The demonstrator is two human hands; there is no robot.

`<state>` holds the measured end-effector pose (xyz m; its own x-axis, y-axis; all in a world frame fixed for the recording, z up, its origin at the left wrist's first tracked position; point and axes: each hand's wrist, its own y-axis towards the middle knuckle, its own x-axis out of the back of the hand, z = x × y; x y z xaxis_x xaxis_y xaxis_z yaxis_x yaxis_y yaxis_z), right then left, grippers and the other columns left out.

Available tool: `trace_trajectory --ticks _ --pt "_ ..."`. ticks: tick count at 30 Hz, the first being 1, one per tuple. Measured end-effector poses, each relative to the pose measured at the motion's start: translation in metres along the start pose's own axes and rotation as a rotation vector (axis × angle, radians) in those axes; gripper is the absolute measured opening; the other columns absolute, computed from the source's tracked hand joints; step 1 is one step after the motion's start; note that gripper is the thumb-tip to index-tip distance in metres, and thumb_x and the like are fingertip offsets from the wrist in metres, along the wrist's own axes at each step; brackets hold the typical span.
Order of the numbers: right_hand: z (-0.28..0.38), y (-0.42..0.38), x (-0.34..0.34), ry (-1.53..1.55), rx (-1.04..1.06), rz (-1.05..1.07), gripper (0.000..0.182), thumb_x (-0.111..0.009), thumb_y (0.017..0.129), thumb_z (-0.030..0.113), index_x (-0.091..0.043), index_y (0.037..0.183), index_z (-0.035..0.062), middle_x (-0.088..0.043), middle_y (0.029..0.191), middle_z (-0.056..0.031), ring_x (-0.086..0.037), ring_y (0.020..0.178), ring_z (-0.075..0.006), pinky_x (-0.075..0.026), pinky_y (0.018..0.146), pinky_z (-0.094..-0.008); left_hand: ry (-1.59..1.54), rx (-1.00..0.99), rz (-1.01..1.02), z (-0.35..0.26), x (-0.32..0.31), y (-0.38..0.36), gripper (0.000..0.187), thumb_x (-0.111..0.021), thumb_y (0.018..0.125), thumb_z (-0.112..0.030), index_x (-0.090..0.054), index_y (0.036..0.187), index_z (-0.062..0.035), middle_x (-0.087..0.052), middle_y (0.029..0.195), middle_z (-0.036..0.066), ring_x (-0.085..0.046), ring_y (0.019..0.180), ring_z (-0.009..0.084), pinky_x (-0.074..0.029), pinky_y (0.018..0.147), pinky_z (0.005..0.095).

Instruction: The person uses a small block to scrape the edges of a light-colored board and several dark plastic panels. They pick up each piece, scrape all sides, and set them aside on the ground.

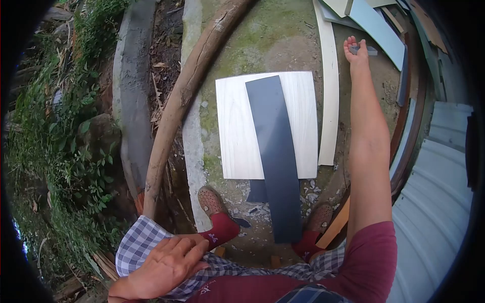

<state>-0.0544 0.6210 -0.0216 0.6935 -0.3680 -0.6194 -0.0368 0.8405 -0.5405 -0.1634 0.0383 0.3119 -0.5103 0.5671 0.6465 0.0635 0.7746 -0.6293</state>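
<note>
My right hand [356,51] is stretched far forward to the right, with its fingers curled around a small grey piece [372,51] whose end sticks out past the thumb. My left hand [169,260] rests over my left knee on the checkered cloth [139,247], fingers lying loosely along it. Between my feet and the far ground lies a white wood-grain board [235,126]. A long dark grey board [277,156] lies slantwise across it, its near end between my feet. Part of another dark piece [257,191] shows beside it.
A long cream strip [328,91] lies right of the boards. Light blue panels [376,30] and other offcuts are piled at the far right. A thick wooden pole [177,101] runs along the left edge of the concrete. Corrugated metal sheeting [434,202] stands at right.
</note>
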Motion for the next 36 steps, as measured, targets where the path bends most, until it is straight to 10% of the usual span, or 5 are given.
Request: trace_trajectory --ticks 5,10,24,29,36 --pt "0.008 0.075 -0.038 0.057 -0.046 0.049 0.053 -0.046 0.091 0.041 -0.033 0.124 0.0017 -0.046 0.122 -0.018 -0.05 0.108 -0.0372 -0.042 0.092 -0.0532 -0.08 0.014 -0.044 -0.003 0.019 0.012 0.045 -0.064 0.078 -0.026 -0.052 0.115 -0.0053 -0.057 0.101 0.011 -0.058 0.089 0.0281 -0.048 0.077 0.0363" --pt "0.004 0.125 -0.055 0.243 -0.05 -0.02 0.039 -0.054 0.089 0.021 -0.039 0.12 0.0047 -0.046 0.115 -0.0182 -0.053 0.099 -0.0374 -0.051 0.081 -0.0515 -0.072 0.068 -0.041 -0.005 0.019 0.017 0.051 -0.065 0.077 -0.025 -0.048 0.121 -0.0052 -0.056 0.103 0.011 -0.057 0.09 0.0275 -0.047 0.079 0.036" --pt "0.094 0.042 -0.001 0.217 -0.218 0.209 0.032 -0.042 0.087 0.007 -0.041 0.115 -0.0091 -0.053 0.108 -0.0242 -0.052 0.105 -0.0365 -0.04 0.095 -0.0536 -0.008 -0.135 -0.072 -0.011 -0.011 -0.016 0.052 -0.062 0.078 -0.026 -0.049 0.124 -0.0048 -0.055 0.101 0.015 -0.055 0.09 0.0262 -0.045 0.08 0.037" --pt "0.127 -0.039 0.04 0.221 -0.423 0.344 0.035 -0.044 0.085 0.01 -0.042 0.114 -0.0088 -0.054 0.106 -0.024 -0.053 0.102 -0.039 -0.042 0.092 -0.0539 0.124 -0.232 -0.231 -0.017 -0.033 -0.052 0.055 -0.069 0.069 -0.024 -0.054 0.118 -0.005 -0.056 0.099 0.014 -0.056 0.093 0.0269 -0.046 0.078 0.036" --pt "0.026 -0.314 0.121 -0.089 -0.105 0.066 0.034 -0.058 0.082 0.001 -0.044 0.114 -0.0011 -0.05 0.108 -0.0175 -0.05 0.1 -0.0353 -0.048 0.086 -0.0528 0.162 -0.118 -0.408 -0.001 -0.049 -0.09 0.051 -0.064 0.075 -0.021 -0.047 0.12 -0.0039 -0.056 0.095 0.011 -0.056 0.089 0.027 -0.045 0.077 0.0359"
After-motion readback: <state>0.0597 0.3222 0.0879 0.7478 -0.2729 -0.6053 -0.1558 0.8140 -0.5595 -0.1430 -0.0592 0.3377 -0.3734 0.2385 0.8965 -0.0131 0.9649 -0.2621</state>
